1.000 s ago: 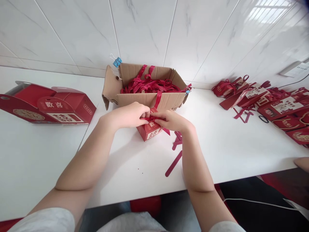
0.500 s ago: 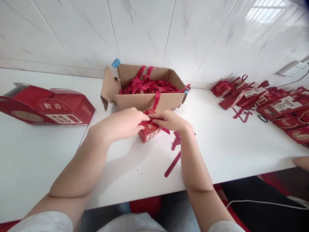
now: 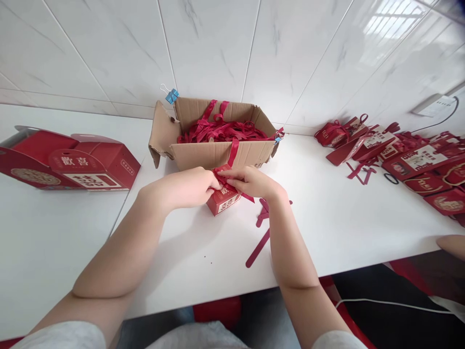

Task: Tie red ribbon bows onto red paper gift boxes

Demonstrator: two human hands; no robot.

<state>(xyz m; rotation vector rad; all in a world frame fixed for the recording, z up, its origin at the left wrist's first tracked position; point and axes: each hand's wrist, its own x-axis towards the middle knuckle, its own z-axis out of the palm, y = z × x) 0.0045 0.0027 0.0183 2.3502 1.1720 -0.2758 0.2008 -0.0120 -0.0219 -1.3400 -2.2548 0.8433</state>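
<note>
Since a moment ago your hands barely shift: left hand [image 3: 189,186] and right hand [image 3: 254,182] both pinch the ribbon [image 3: 225,177] atop the box [image 3: 222,201] on the table [image 3: 345,218]; keep it taut and centred.

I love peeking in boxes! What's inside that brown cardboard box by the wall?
The cardboard box is heaped with red ribbons, and one hangs over its front wall. Whatever lies under the heap is covered. In front, both hands pinch a ribbon on a small red box.
</note>
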